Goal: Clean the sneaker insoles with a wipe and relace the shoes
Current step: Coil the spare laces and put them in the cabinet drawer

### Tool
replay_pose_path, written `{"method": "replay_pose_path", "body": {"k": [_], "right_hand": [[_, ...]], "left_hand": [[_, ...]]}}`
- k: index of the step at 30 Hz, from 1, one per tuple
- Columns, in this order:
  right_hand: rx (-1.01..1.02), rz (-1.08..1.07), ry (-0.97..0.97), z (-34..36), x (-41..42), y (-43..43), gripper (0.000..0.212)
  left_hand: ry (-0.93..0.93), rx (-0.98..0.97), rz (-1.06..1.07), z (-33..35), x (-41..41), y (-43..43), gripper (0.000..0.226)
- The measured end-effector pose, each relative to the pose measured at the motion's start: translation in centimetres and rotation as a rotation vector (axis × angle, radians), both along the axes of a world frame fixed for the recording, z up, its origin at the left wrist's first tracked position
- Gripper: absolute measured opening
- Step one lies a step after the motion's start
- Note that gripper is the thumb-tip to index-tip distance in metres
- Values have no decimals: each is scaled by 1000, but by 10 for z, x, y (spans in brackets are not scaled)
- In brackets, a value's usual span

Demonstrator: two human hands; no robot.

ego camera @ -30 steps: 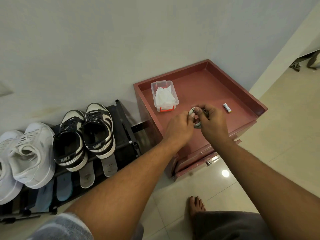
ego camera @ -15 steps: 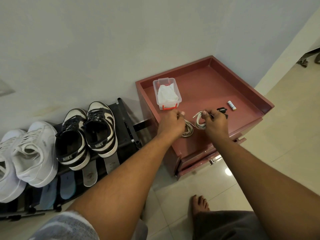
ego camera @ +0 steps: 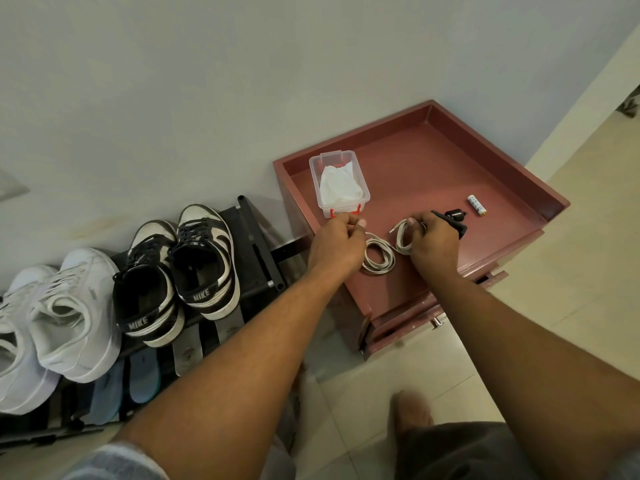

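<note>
Laces (ego camera: 377, 259) sit coiled on the counter (ego camera: 450, 174) just in front of the wipe box (ego camera: 341, 183). My left grip (ego camera: 337, 244) pinches one end, and my right grip (ego camera: 433, 240) curls round the other coil. I'd unwind each slowly, kept apart.

Plain pale wall (ego camera: 173, 81), glossy beige tile floor (ego camera: 571, 306), a reddish-brown table (ego camera: 450, 168) with drawers beside a black shoe rack (ego camera: 258, 242).
</note>
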State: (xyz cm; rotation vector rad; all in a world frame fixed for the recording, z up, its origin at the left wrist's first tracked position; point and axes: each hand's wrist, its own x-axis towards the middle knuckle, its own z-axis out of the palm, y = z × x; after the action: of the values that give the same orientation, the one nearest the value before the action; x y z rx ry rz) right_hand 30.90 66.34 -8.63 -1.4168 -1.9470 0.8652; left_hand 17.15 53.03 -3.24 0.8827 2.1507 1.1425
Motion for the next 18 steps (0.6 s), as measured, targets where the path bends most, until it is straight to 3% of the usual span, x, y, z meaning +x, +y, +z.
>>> {"method": "replay_pose_path", "body": {"k": [5,18], "right_hand": [[72,-13,-142,3,1,-3,19],[163,-4,-256,2,6,-2,23]], "left_hand": [[-5,2,-12,0,-1,-3,19],[4,-10,-26,-1,-2,-5,19]]}}
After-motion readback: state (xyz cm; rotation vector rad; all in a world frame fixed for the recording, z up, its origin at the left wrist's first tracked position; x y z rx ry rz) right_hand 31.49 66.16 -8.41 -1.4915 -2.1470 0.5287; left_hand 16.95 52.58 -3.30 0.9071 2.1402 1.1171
